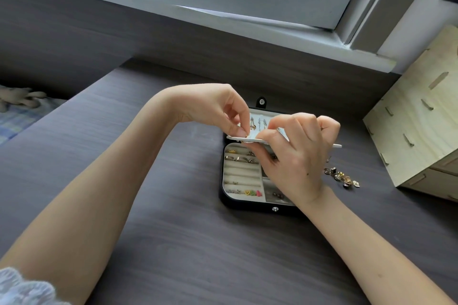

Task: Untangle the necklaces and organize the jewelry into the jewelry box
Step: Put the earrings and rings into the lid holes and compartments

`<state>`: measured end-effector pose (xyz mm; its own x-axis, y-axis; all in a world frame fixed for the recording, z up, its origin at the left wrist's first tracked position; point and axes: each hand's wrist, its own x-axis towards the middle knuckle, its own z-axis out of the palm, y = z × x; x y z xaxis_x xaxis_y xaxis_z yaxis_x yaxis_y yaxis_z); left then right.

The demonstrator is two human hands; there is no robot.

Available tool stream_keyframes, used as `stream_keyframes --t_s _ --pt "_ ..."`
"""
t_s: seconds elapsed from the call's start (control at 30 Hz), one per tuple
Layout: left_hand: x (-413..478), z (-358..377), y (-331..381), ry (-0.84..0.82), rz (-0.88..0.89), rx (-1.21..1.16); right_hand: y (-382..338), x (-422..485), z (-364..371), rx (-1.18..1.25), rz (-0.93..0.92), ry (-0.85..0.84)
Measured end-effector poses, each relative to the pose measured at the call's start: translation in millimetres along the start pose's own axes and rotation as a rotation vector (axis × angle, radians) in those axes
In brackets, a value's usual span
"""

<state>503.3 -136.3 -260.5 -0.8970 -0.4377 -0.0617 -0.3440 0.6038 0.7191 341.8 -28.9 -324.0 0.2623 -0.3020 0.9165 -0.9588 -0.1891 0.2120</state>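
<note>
Lace cuff [22,287] on the left forearm sits nearest of all. Both hands meet above the open jewelry box [247,207] on the dark tabletop [173,230]. Left hand [218,106] pinches the white panel [233,137], thumb and forefinger closed on its near edge, where a small gold piece shows; whether that piece is held too I cannot tell. Right hand [297,156] pinches the same panel just right of that grip, its other fingers curled. Below both grips, rings [239,158] sit in the box's padded rolls. Loose jewelry [343,177] lies on the tabletop right of the right grip, near a wooden box [421,119].
</note>
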Motion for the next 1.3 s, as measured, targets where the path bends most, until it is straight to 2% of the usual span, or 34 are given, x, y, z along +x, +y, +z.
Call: stream_keyframes --t_s 0.17,0.47,0.73,1.0,1.13,1.3 --pt "0.8 0.2 0.2 0.049 -0.004 -0.039 0.5 -0.3 1.3 0.012 0.021 0.009" --pt "-3.3 -1.4 1.7 -0.019 -0.046 -0.072 2.0 -0.5 1.0 0.012 0.019 0.007" --pt "-0.7 -0.8 5.5 0.002 -0.055 0.107 3.2 3.3 3.4 -0.001 0.029 -0.002" --pt "-3.6 -3.5 -10.6 -0.069 -0.053 -0.22 5.4 13.1 4.5 0.015 0.044 -0.042" --pt "-3.8 -8.5 -15.9 0.045 -0.015 -0.26 15.5 28.8 13.9 0.035 0.123 -0.116" --pt "1.4 -3.2 -14.4 0.303 -0.01 -0.343 25.7 39.3 31.0 -0.011 0.269 -0.25"
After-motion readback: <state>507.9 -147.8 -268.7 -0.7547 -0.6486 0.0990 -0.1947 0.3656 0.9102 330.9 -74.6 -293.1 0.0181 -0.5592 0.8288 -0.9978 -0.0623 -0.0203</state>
